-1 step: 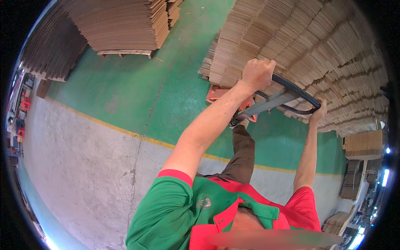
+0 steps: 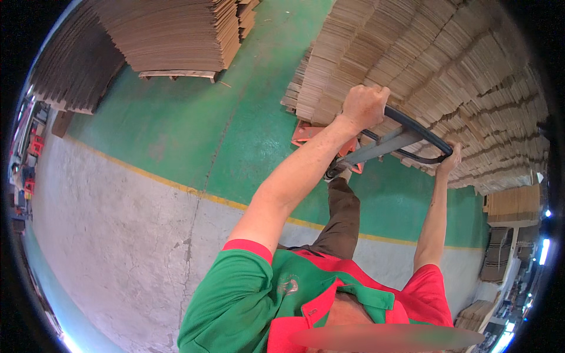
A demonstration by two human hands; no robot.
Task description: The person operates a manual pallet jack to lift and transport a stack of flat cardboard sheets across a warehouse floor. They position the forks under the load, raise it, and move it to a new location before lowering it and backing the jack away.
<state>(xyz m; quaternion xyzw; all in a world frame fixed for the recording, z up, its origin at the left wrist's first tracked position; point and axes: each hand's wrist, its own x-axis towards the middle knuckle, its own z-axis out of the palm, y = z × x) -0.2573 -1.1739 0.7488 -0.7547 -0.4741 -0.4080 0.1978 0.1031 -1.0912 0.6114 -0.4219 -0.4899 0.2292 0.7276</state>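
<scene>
My left hand [image 2: 366, 108] is closed in a fist around the left end of a black loop handle [image 2: 425, 132]. At the handle's right end my right hand [image 2: 451, 157] is wrapped round it, its fingers partly hidden. A grey shaft [image 2: 379, 147] runs from the handle down toward my foot, to the orange-red base of a pallet jack [image 2: 304, 133]. Just beyond the handle rises a big stack of flat cardboard sheets [image 2: 406, 53]. The jack's forks are hidden from view.
Far left, more cardboard [image 2: 165, 35] stands on a wooden pallet [image 2: 182, 75], beside a darker stack [image 2: 73, 65]. A yellow line [image 2: 176, 186] divides green floor from grey concrete. Red stools [image 2: 36, 145] stand at the left rim, and further cardboard [image 2: 513, 205] at the right.
</scene>
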